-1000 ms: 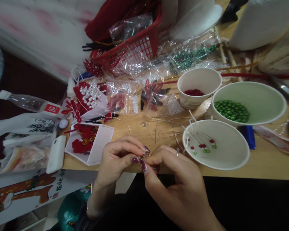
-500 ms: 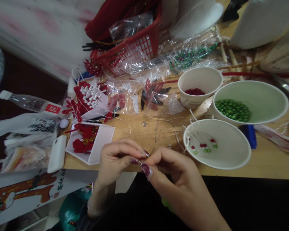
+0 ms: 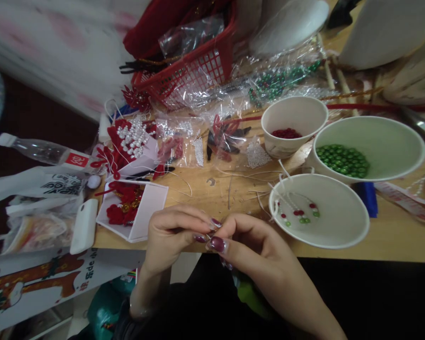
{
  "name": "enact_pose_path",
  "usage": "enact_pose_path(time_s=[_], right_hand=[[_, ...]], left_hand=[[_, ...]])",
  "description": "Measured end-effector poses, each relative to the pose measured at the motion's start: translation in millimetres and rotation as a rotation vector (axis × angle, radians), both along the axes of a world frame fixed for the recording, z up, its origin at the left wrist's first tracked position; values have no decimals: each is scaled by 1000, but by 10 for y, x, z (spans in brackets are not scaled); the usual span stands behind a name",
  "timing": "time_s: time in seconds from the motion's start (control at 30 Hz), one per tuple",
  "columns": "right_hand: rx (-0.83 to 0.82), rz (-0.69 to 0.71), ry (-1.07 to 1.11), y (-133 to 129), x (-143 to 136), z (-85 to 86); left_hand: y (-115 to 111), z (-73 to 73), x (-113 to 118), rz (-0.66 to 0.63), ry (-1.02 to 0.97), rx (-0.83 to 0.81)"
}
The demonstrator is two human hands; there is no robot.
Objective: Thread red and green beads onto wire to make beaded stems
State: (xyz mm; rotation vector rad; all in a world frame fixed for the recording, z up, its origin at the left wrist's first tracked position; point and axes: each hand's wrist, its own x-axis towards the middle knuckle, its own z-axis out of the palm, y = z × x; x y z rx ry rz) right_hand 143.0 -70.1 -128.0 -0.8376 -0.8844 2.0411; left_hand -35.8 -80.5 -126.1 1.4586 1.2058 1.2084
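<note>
One tiny piece (image 3: 208,235), too small to identify, was pinched tight by the fingertips of left hand (image 3: 175,233) and right hand (image 3: 257,248), presumably for steadiness; bowl (image 3: 393,146) of green beads (image 3: 342,161) stood right of the grip, seemingly within reach.

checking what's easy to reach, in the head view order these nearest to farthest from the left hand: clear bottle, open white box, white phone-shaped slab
Nearest first from the left hand:
1. open white box, just to its left
2. white phone-shaped slab, farther left
3. clear bottle, far upper left
</note>
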Motion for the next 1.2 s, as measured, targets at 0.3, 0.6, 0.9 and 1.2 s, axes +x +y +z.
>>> enact_pose_path(time_s=[0.3,0.6,0.9,1.2], right_hand=[[-49,30,11,-13,7,-4],[-89,44,23,-10,9,-5],[-124,79,56,13,-3,-19],[-112,59,149,22,-30,-98]], left_hand=[[-10,10,-1,1,35,16],[13,5,-12,-44,53,82],[41,14,-38,-143,73,161],[26,80,-51,-142,113,108]])
